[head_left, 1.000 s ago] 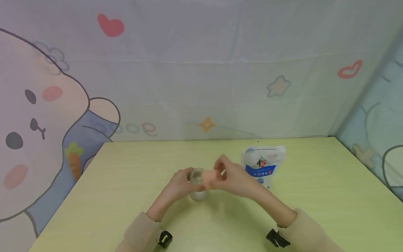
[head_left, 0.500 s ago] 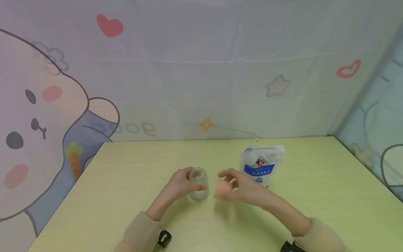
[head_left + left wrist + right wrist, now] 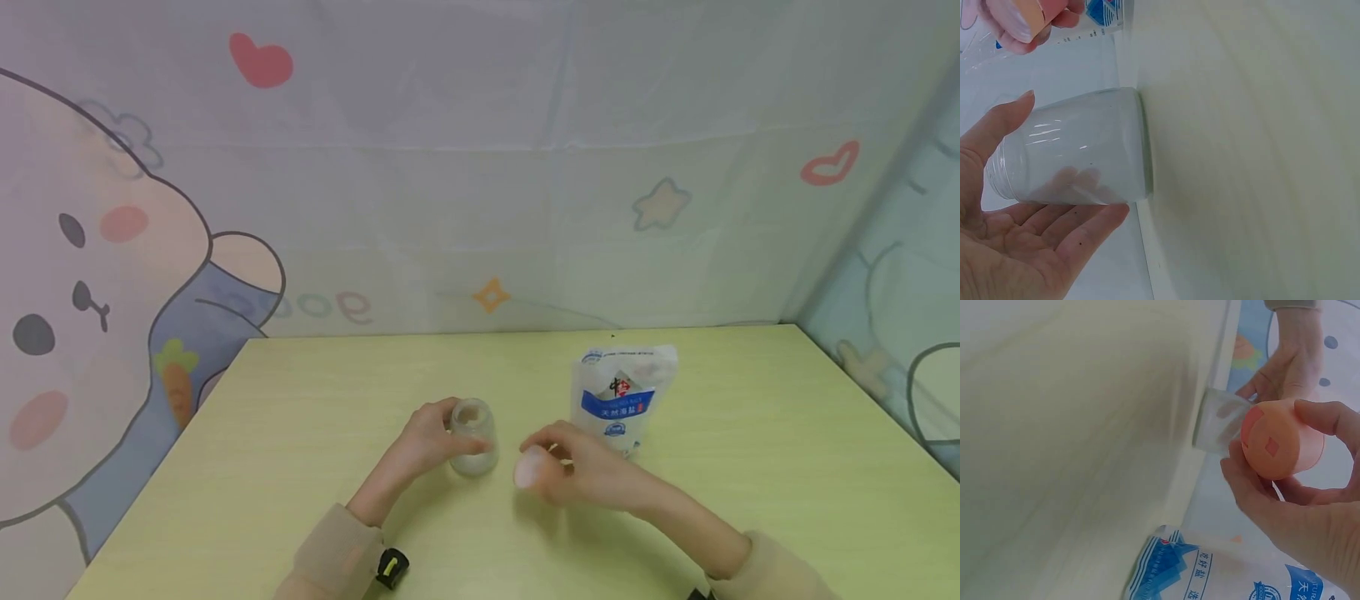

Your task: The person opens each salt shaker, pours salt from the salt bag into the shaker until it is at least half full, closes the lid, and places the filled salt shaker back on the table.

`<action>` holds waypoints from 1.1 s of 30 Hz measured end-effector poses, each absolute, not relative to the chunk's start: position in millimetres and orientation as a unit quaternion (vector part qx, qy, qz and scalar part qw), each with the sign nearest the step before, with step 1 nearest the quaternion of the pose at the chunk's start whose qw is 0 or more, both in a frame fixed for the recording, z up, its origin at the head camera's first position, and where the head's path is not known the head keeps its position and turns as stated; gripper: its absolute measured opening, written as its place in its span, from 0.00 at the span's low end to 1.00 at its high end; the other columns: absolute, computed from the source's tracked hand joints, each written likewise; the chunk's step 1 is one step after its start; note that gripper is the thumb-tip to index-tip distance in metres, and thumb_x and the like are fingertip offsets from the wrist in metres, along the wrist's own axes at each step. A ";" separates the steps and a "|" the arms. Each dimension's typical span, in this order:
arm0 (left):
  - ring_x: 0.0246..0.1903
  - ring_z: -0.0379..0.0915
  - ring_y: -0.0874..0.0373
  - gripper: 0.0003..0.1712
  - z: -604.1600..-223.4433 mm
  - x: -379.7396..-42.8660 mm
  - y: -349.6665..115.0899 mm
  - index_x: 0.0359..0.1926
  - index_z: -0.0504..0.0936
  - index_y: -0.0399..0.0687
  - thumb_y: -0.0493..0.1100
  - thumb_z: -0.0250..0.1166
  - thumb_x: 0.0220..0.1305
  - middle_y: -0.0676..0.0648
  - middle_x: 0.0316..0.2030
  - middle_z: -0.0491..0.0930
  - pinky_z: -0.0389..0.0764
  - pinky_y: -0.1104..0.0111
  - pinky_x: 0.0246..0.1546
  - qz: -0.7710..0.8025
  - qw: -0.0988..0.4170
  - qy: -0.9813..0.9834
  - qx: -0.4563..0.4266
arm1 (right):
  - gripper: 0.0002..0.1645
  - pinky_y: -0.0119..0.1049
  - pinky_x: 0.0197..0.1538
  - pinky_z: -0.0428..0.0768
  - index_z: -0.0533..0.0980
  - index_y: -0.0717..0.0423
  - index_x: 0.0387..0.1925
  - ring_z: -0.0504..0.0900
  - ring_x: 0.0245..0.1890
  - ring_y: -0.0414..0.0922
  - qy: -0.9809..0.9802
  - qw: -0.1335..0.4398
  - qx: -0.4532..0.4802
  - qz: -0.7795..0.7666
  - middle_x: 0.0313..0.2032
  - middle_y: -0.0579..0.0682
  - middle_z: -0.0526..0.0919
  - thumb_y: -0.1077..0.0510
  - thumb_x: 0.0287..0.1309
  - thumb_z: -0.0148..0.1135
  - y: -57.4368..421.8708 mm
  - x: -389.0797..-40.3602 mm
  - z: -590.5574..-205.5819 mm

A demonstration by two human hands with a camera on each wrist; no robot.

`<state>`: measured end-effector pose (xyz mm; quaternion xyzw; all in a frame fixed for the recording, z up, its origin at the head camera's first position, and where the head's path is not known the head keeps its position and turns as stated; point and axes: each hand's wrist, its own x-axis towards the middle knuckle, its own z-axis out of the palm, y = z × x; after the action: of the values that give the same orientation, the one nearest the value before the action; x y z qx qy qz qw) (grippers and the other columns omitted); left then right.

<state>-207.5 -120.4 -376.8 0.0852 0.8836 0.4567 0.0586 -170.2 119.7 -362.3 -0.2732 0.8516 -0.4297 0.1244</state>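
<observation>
Head cam: pale yellow tbl (image 3: 300, 392); white bag (image 3: 618, 404) w/ blue band stands upright, just past R hand (image 3: 588, 477); L hand (image 3: 426, 437) grips upright glass jar (image 3: 1085, 144) on tbl; R hand pinches peach cap (image 3: 1275, 440), tilted, off tbl, just R of jar.

1. Clear, colourless cylindrical glass jar (image 3: 1094, 140): showed whitish glints.
2. Peach-orange rounded cap (image 3: 1282, 428): had a coral-red diamond plus a second coral patch; inner side looked white.
3. White plastic pouch (image 3: 618, 400): carried a blue band, white characters, a red-and-black logo, blue mountain shapes and stripes.
4. Pale yellow-green tabletop (image 3: 300, 417): had faint wood grain.
5. Pale grey-lilac cloth backdrop (image 3: 420, 167): bore red hearts, a peach star, an orange sparkle.
6. Beige sleeve (image 3: 333, 546): was plain.
</observation>
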 end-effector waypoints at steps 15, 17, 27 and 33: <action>0.44 0.76 0.55 0.28 -377.5 -206.7 -121.1 0.48 0.77 0.48 0.50 0.72 0.43 0.48 0.42 0.82 0.76 0.63 0.42 0.467 0.068 0.877 0.087 | 0.26 0.25 0.38 0.72 0.76 0.55 0.47 0.70 0.35 0.37 0.893 0.081 -0.303 -0.324 0.36 0.44 0.74 0.61 0.38 0.66 116.3 -164.9 -368.5; 0.44 0.76 0.56 0.28 -377.2 -206.7 -120.9 0.47 0.77 0.48 0.50 0.72 0.43 0.48 0.42 0.82 0.76 0.64 0.41 0.468 0.068 0.877 0.086 | 0.26 0.25 0.37 0.71 0.76 0.56 0.46 0.71 0.35 0.36 0.898 0.070 -0.310 -0.304 0.35 0.44 0.75 0.59 0.38 0.67 115.7 -164.4 -369.5; 0.43 0.76 0.55 0.28 -376.8 -206.7 -120.7 0.47 0.78 0.47 0.50 0.73 0.42 0.48 0.41 0.82 0.76 0.63 0.41 0.466 0.064 0.878 0.085 | 0.23 0.32 0.43 0.74 0.75 0.49 0.41 0.73 0.38 0.37 0.919 0.042 -0.314 -0.235 0.36 0.40 0.77 0.52 0.38 0.69 111.2 -161.7 -371.3; 0.42 0.75 0.56 0.28 -376.2 -206.9 -120.3 0.46 0.78 0.47 0.50 0.73 0.41 0.49 0.41 0.82 0.76 0.65 0.41 0.463 0.063 0.880 0.080 | 0.23 0.30 0.38 0.71 0.77 0.52 0.39 0.69 0.35 0.37 0.930 0.033 -0.307 -0.197 0.33 0.40 0.74 0.47 0.39 0.69 107.4 -158.8 -370.9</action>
<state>-206.9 -120.3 -376.2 0.0802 0.8802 0.4634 0.0630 -158.8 107.4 -370.9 -0.3072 0.9304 -0.1971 0.0334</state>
